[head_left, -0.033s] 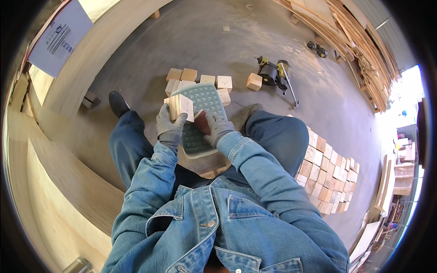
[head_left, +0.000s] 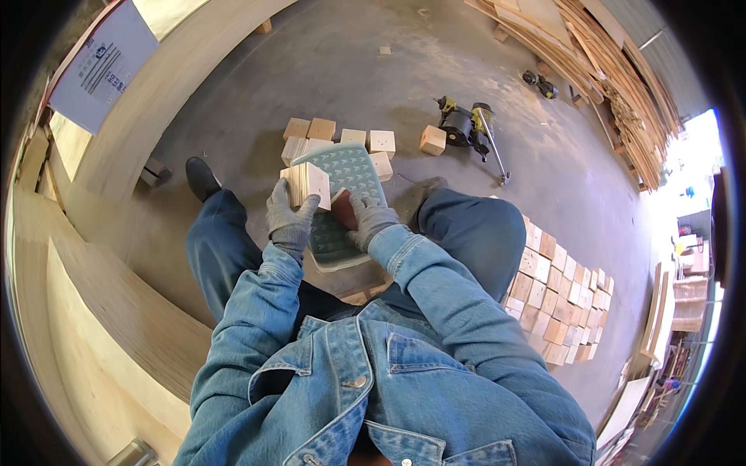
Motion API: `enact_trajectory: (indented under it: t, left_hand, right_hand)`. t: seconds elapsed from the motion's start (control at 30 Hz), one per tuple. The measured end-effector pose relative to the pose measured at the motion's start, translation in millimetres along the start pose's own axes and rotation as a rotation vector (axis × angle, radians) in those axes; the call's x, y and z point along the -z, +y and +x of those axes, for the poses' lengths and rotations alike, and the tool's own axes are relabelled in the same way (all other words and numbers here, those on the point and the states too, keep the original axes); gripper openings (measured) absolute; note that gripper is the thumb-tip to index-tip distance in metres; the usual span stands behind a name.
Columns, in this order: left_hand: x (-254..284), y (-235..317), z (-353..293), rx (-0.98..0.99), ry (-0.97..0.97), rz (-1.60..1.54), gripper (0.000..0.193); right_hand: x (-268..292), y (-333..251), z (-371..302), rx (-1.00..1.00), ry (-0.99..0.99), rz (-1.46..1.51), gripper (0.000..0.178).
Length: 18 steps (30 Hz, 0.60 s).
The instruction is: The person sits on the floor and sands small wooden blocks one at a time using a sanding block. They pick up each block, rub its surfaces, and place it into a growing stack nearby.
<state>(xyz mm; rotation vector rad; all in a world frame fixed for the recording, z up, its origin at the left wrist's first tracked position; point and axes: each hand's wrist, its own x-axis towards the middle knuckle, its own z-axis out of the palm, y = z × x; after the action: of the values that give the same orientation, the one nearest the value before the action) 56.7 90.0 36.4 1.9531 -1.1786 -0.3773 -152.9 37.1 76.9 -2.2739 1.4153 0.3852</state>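
Note:
In my gloved left hand (head_left: 288,210) is a pale wooden block (head_left: 317,186) with layered sides, fingers wrapped round its near left side. The block is above a green plastic stool (head_left: 351,165) with a studded top, between my knees. My gloved right hand (head_left: 371,214) is closed on a reddish-brown piece of sandpaper (head_left: 343,208), right beside the block's right face. Whether the sandpaper touches the block I cannot tell. Just beyond the stool lie several similar wooden blocks (head_left: 322,129) on the floor, partly hidden by it.
A single block (head_left: 433,140) lies near a yellow-and-black nail gun (head_left: 465,126) on the concrete floor. Many blocks stand in packed rows (head_left: 559,295) past my right knee. Large plywood panels (head_left: 124,311) rise on my left. Timber strips (head_left: 622,109) are stacked at the far right.

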Motion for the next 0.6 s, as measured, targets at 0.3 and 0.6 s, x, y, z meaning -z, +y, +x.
enact_trajectory:
  t: [0.3, 0.6]
  left_hand:
    - [11, 24, -18, -0.015, -0.187, 0.035, 0.093]
    - [20, 32, -12, 0.010, -0.328, 0.069, 0.109]
  right_hand:
    - [-3, 11, -16, -0.147, -0.058, 0.047, 0.098]
    - [-17, 15, -31, -0.234, 0.020, 0.087, 0.106]
